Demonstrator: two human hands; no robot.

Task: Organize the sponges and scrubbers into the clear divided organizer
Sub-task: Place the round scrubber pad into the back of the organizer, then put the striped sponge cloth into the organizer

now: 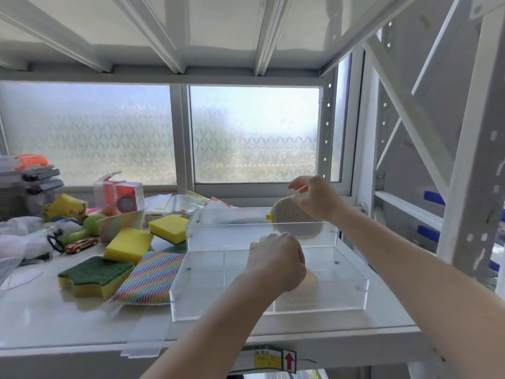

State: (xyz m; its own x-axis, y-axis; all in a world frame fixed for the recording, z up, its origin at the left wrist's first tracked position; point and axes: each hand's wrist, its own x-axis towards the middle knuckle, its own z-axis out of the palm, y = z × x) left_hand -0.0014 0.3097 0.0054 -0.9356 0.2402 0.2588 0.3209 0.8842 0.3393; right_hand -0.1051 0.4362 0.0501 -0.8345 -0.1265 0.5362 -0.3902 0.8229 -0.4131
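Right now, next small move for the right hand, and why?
Probably lower and release. The right hand holds the silver mesh scrubber at the back of the clear organizer, not yet let go. The left hand hovers closed over the front compartments, so the back section looks unobstructed.

Before me: white metal shelving (pixel 464 165), white shelf surface (pixel 68 318) near; frosted patterned windows (pixel 254 132) far, admitting soft daylight.
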